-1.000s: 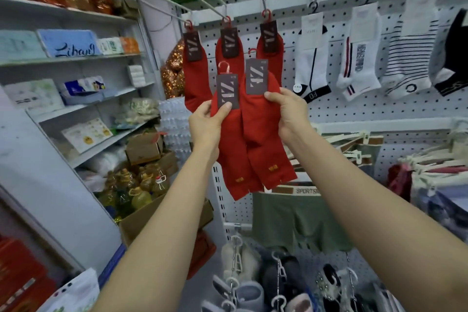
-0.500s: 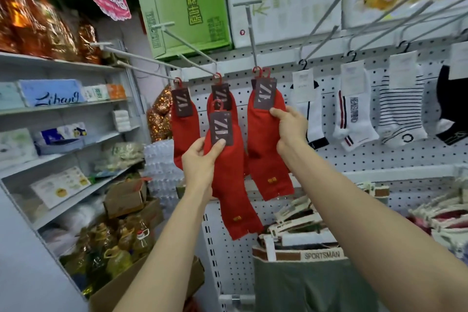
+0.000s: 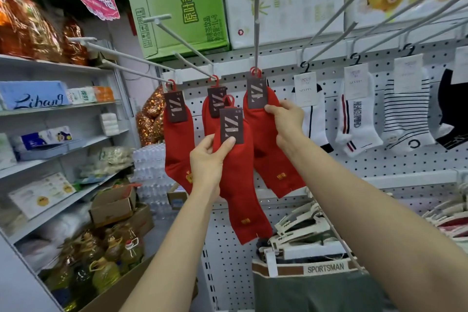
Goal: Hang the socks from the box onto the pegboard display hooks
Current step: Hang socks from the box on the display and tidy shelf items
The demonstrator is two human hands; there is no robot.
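Red sock pair (image 3: 238, 185) pinched at its dark card by left hand (image 3: 206, 159), off the hooks, in front of pegboard (image 3: 379, 159). Right hand (image 3: 288, 121) gripping second red pair (image 3: 271, 154) hung on centre hook (image 3: 256, 33). Two more red pairs hanging left.

Red sock pairs (image 3: 238, 185): four (three on hooks, one in hand). White and striped sock pairs (image 3: 357, 119): three. Black pair (image 3: 453, 119): one, cut by frame edge. Hands (image 3: 206, 162): two.

Red socks (image 3: 238, 185) in both hands
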